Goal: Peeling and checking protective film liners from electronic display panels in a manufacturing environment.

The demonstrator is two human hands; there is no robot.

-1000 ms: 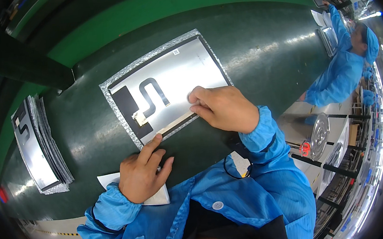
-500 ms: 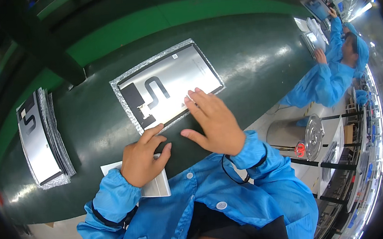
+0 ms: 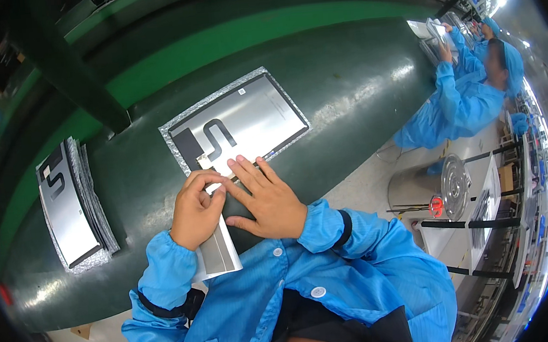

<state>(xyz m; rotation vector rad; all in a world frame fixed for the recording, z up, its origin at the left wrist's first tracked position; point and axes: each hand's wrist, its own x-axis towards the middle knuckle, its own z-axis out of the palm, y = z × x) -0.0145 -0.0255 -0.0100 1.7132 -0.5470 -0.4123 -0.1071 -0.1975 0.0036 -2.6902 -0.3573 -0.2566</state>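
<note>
In front of me lies a flat silver display panel (image 3: 263, 116) with a black border and a black curved strip, on a sheet of bubble wrap (image 3: 170, 141). My right hand (image 3: 270, 200) is open and palm down, its fingertips over the panel's near edge. My left hand (image 3: 196, 210) is closed in a pinch beside it, at the near left corner; a small whitish bit shows at its fingertips, too small to name. Below the left hand is a white and grey sheet (image 3: 219, 251), partly covered by the hand and sleeve.
A stack of similar panels (image 3: 72, 208) with bubble wrap between them lies at the left of the dark green table (image 3: 140, 202). A green post (image 3: 77, 84) stands behind. At the far right a person in blue (image 3: 470, 102) handles panels. A metal drum (image 3: 425, 187) stands right of the table.
My left hand has moved up to the panel's near edge and closed into a pinch. The right hand has shifted left, close to it. The white sheet lies at a different angle.
</note>
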